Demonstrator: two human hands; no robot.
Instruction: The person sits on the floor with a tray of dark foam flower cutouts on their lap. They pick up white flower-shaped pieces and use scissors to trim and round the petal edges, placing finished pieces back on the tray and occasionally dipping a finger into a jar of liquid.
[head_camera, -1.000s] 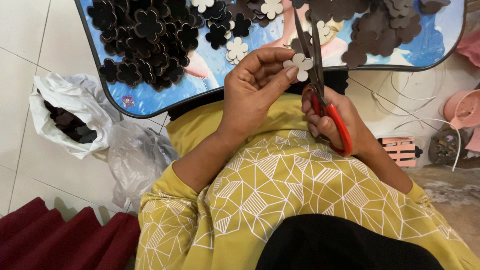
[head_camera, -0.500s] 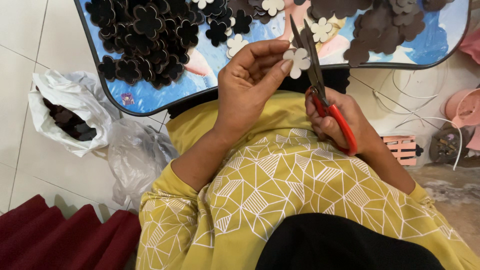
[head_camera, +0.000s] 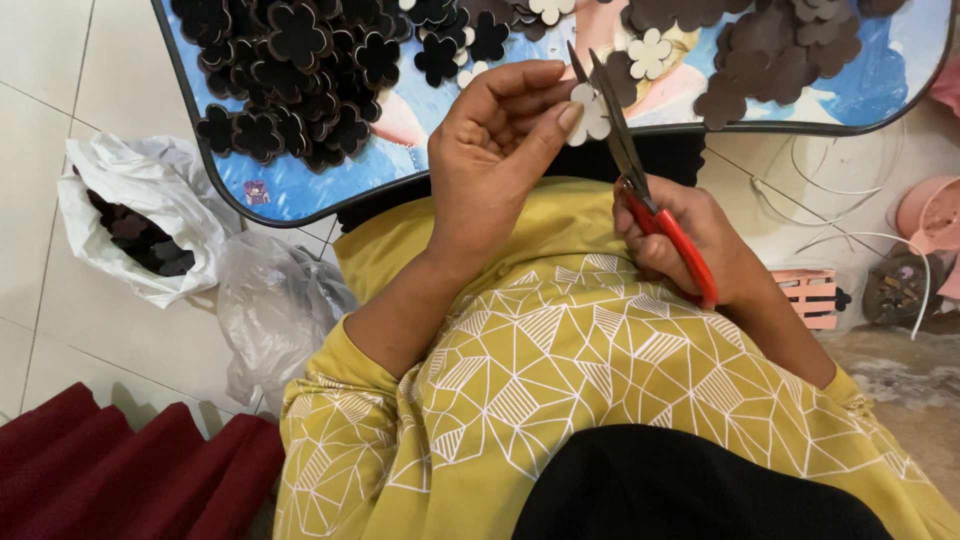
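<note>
My left hand (head_camera: 490, 160) pinches a small white flower-shaped foam piece (head_camera: 590, 112) between thumb and fingertips, held up in front of my chest. My right hand (head_camera: 700, 240) grips red-handled scissors (head_camera: 640, 190). Their dark blades point up and away and lie against the right edge of the flower. Both hands hover just in front of a blue picture-printed lap table (head_camera: 300, 200). A heap of dark brown flower cutouts (head_camera: 290, 80) lies on its left part, with more dark and a few white ones to the right.
A white plastic bag (head_camera: 130, 220) holding dark cutouts lies on the tiled floor at left, beside a crumpled clear bag (head_camera: 270, 320). Dark red cloth (head_camera: 120, 470) fills the lower left. A small pink crate (head_camera: 810, 295), white wires and a pink tub (head_camera: 930, 215) sit at right.
My left hand has lifted the white flower slightly and turned it against the blades. The scissors have shifted a little with it and their blades have narrowed.
</note>
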